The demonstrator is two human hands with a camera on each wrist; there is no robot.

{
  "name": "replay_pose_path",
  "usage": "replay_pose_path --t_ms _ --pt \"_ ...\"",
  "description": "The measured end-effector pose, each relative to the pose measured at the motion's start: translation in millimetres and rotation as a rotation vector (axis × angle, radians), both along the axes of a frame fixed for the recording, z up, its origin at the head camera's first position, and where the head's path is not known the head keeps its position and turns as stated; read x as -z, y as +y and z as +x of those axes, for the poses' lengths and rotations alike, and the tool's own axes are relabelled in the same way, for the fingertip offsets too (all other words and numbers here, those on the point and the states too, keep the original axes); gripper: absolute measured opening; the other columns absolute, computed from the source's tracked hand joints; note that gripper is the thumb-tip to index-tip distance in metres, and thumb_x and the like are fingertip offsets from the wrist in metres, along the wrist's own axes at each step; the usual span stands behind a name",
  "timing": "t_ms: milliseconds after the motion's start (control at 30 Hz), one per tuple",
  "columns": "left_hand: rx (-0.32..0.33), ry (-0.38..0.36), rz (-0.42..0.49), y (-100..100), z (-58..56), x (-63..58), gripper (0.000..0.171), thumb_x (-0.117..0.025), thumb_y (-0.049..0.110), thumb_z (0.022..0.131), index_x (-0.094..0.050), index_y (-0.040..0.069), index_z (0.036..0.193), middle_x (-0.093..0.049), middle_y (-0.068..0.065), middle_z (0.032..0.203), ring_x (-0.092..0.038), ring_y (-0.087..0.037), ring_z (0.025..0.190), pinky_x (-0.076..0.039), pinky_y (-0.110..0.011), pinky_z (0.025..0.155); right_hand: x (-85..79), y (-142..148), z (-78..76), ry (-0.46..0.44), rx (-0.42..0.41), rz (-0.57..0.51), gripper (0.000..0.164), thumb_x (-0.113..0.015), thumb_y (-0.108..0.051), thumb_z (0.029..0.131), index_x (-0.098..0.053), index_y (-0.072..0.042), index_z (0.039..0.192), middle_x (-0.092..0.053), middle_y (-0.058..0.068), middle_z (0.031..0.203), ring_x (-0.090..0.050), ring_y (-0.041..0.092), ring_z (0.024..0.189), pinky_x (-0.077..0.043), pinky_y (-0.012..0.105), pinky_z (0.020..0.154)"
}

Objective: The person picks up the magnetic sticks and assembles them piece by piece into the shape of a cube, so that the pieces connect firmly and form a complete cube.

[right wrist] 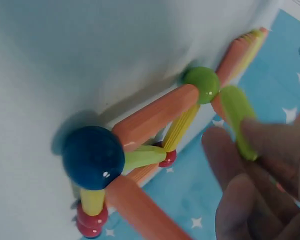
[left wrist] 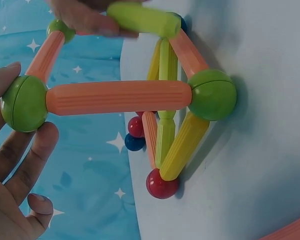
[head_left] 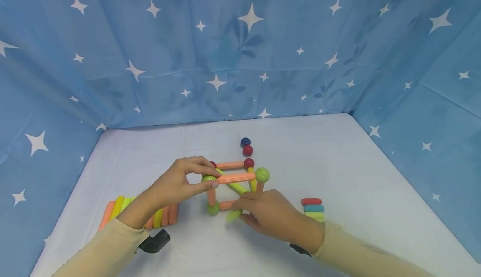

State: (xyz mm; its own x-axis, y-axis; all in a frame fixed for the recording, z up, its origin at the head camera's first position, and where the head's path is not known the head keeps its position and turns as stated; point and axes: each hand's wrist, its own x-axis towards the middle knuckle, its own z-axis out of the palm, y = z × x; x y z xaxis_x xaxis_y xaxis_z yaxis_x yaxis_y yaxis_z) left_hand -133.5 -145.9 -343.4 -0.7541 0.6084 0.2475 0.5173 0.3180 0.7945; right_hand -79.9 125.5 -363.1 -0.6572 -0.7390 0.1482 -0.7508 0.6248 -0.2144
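Observation:
In the head view my left hand (head_left: 184, 180) grips a green ball (left wrist: 24, 104) at an upper corner of a frame built from magnetic sticks and balls. An orange stick (head_left: 236, 178) runs from that ball to another green ball (head_left: 262, 174); an upright orange stick (left wrist: 119, 97) joins it to a lower green ball (left wrist: 213, 95) on the table. My right hand (head_left: 268, 212) pinches a loose light green stick (right wrist: 238, 120) in front of the frame. Low down, the frame has yellow sticks (left wrist: 185, 145), a red ball (left wrist: 162, 183) and a blue ball (right wrist: 93, 157).
Orange, yellow and green sticks (head_left: 173, 213) lie in a row at the left, partly behind my left forearm. Red, blue and light green short sticks (head_left: 313, 208) lie at the right. Behind the frame sit a loose-looking blue ball (head_left: 245, 142) and red ball (head_left: 247, 150). A starred blue curtain (head_left: 216, 83) surrounds the white table (head_left: 360, 193).

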Motion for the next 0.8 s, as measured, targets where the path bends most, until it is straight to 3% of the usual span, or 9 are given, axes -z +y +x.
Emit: replay_pose_path --t_ms 100,167,267,500,633,800 --pt "0.004 -0.002 0.003 0 -0.3 0.2 0.018 -0.078 0.029 0.092 -0.079 0.028 0.109 -0.068 0.013 0.110 -0.062 -0.012 0.106 -0.051 -0.044 0.089 6.2 -17 -3.3 0.156 0.045 0.101 0.022 -0.081 -0.023 0.089 -0.073 -0.021 0.109 -0.074 -0.007 0.101 -0.069 0.006 0.080 -0.050 0.022 0.057" --pt "0.004 -0.001 0.000 0 -0.6 0.0 0.018 -0.078 0.029 0.092 -0.079 0.028 0.109 -0.068 0.014 0.110 -0.062 -0.012 0.106 -0.051 -0.042 0.089 10.3 -24 -5.1 0.244 0.066 0.164 0.023 -0.081 -0.024 0.088 -0.072 -0.019 0.109 -0.075 -0.006 0.102 -0.071 0.008 0.083 -0.058 0.034 0.066" --pt "0.007 0.002 -0.001 0 -1.1 -0.4 0.018 -0.078 0.029 0.092 -0.079 0.029 0.110 -0.068 0.014 0.110 -0.061 -0.012 0.106 -0.051 -0.041 0.089 17.8 -31 -7.4 0.349 0.081 0.215 0.024 -0.082 -0.026 0.088 -0.070 -0.018 0.108 -0.075 -0.005 0.099 -0.072 0.011 0.082 -0.057 0.058 0.074" --pt "0.008 0.018 0.003 0 -2.2 -0.7 0.018 -0.078 0.028 0.092 -0.079 0.029 0.110 -0.068 0.014 0.109 -0.061 -0.012 0.105 -0.051 -0.039 0.088 25.3 -36 -11.4 0.408 0.115 0.198 0.024 -0.084 -0.022 0.085 -0.068 -0.015 0.101 -0.073 -0.005 0.093 -0.055 0.009 0.056 -0.055 0.036 0.055" --pt "0.009 0.021 -0.004 0 -2.4 -1.4 0.018 -0.079 0.027 0.091 -0.079 0.028 0.109 -0.068 0.014 0.109 -0.062 -0.012 0.104 -0.051 -0.040 0.089 20.7 -35 -7.9 0.453 0.127 0.276 0.024 -0.085 -0.023 0.085 -0.068 -0.011 0.097 -0.071 -0.002 0.083 -0.052 0.010 0.049 -0.058 0.039 0.059" --pt "0.001 0.008 -0.033 -1 -2.6 -2.2 0.018 -0.079 0.029 0.091 -0.079 0.028 0.109 -0.067 0.015 0.109 -0.061 -0.011 0.104 -0.051 -0.040 0.089 11.2 -35 7.6 0.416 0.125 0.367 0.020 -0.080 -0.028 0.089 -0.070 -0.013 0.081 -0.051 -0.002 0.057 -0.044 0.009 0.043 -0.041 0.021 0.041"
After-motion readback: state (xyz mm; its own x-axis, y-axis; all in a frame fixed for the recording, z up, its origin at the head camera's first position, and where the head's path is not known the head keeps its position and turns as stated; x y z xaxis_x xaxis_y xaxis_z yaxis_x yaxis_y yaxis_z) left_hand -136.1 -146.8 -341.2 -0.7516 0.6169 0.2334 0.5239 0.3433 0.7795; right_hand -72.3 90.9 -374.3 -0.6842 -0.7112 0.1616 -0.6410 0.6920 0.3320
